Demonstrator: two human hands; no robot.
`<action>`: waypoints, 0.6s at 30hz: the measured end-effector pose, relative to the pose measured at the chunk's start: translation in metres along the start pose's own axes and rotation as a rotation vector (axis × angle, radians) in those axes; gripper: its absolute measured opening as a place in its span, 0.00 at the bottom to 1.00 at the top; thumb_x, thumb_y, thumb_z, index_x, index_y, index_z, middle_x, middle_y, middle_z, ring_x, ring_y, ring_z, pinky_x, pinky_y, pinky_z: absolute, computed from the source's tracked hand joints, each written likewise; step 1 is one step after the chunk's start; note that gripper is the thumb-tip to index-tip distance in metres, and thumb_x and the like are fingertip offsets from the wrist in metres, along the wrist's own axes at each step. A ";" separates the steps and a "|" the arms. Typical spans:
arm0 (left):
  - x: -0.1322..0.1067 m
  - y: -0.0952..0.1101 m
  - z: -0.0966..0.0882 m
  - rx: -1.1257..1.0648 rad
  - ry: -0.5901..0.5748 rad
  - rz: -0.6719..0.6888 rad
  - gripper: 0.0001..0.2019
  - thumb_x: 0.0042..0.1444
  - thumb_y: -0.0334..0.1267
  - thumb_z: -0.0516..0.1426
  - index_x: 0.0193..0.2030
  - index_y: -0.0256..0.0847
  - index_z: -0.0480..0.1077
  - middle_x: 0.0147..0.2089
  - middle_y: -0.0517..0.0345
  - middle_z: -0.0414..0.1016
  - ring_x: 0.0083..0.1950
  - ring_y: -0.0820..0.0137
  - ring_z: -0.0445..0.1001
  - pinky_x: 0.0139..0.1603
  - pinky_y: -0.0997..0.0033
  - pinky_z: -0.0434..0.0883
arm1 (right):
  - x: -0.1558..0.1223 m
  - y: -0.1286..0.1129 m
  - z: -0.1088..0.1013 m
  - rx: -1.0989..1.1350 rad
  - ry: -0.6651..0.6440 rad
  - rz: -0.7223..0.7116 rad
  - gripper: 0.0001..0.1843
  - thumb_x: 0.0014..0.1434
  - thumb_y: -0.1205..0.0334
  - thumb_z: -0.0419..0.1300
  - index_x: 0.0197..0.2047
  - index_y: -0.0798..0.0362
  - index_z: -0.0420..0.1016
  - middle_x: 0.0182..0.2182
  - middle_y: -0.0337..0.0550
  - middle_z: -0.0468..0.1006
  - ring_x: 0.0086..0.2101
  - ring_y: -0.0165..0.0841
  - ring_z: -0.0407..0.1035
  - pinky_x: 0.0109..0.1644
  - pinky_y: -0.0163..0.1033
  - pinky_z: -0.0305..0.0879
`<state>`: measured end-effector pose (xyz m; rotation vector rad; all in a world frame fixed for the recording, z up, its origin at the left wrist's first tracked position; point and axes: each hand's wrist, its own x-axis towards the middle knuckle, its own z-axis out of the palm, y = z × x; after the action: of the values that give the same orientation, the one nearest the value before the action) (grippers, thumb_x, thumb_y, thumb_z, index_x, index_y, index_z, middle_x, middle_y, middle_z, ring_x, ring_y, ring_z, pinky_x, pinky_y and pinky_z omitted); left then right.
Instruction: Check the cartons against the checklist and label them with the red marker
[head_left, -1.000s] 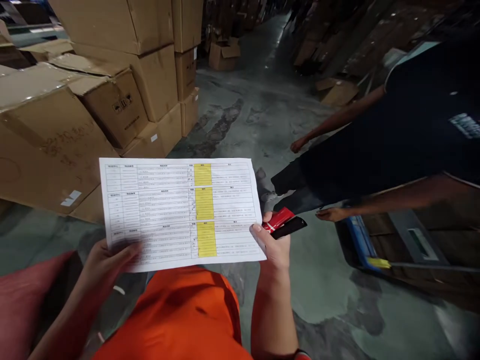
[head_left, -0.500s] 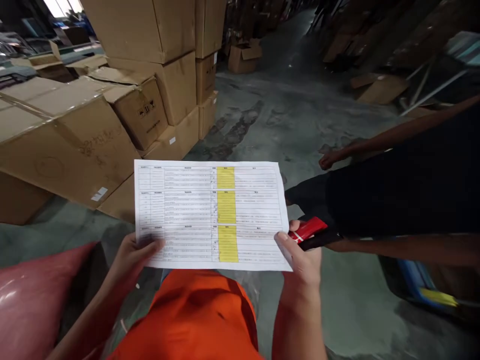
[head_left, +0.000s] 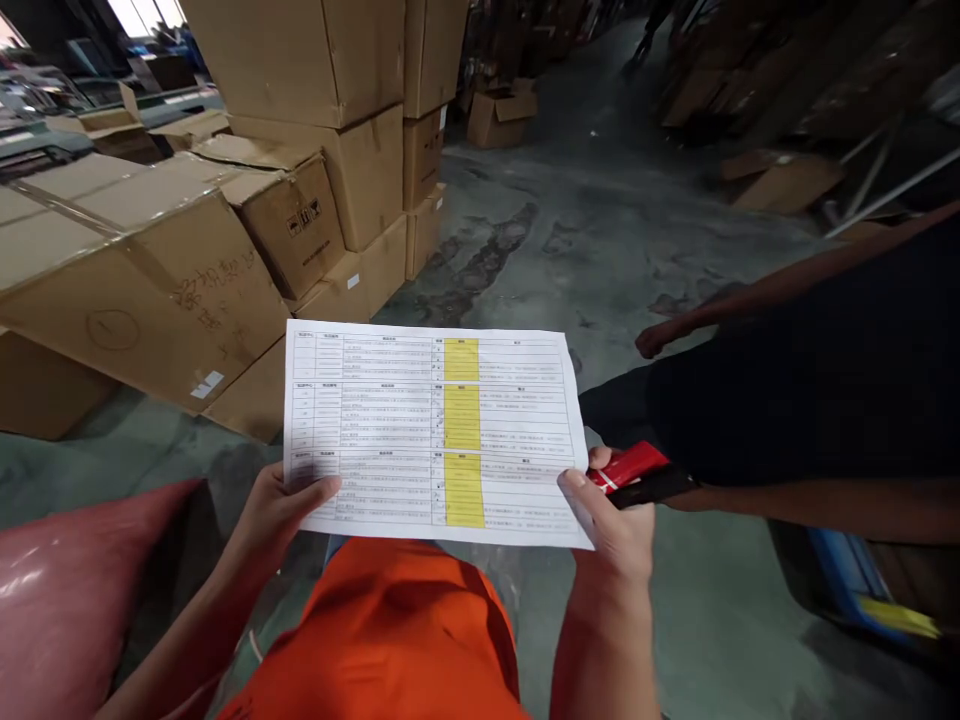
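I hold a printed sheet (head_left: 390,420) with tables and yellow cells flat in front of my orange shirt. My left hand (head_left: 274,510) pinches its lower left corner, thumb on top. My right hand (head_left: 611,525) grips the lower right corner with the thumb on the paper. The same right hand also holds a red and black tool (head_left: 637,473), which sticks out to the right. I cannot make out what kind of tool it is.
Stacked cardboard boxes (head_left: 225,200) fill the left. A co-worker in dark clothes (head_left: 810,390) stands close on the right, arms out over a blue cart edge (head_left: 855,580). A pink bag (head_left: 67,590) lies lower left. A concrete aisle (head_left: 570,220) runs ahead.
The view has swung left, so the sheet and my hands sit further right in the picture. The co-worker has shifted right and closer. My grip on the sheet is unchanged.
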<state>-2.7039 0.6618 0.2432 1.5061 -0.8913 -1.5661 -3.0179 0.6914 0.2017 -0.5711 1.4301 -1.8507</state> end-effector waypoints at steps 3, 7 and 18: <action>-0.002 0.002 0.005 -0.028 0.045 0.010 0.18 0.36 0.45 0.73 0.32 0.36 0.81 0.32 0.51 0.83 0.35 0.59 0.80 0.35 0.68 0.75 | 0.000 0.000 0.001 -0.009 -0.002 -0.003 0.26 0.36 0.58 0.75 0.34 0.52 0.65 0.25 0.33 0.70 0.26 0.28 0.68 0.30 0.34 0.66; -0.003 0.003 0.007 -0.076 0.049 -0.013 0.19 0.35 0.44 0.73 0.34 0.37 0.82 0.37 0.49 0.84 0.39 0.55 0.81 0.40 0.64 0.77 | 0.002 0.003 0.001 -0.010 -0.014 0.027 0.27 0.34 0.59 0.76 0.33 0.52 0.65 0.24 0.33 0.70 0.24 0.26 0.66 0.28 0.33 0.64; 0.015 -0.019 0.003 -0.039 -0.003 0.055 0.14 0.40 0.38 0.69 0.36 0.35 0.82 0.36 0.50 0.83 0.42 0.55 0.79 0.43 0.63 0.73 | -0.003 0.001 -0.001 -0.161 0.162 0.120 0.25 0.34 0.60 0.75 0.36 0.54 0.73 0.27 0.37 0.72 0.25 0.28 0.68 0.24 0.30 0.65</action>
<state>-2.7084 0.6575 0.2197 1.4406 -0.8913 -1.5379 -3.0169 0.6942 0.2004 -0.4102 1.6938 -1.7296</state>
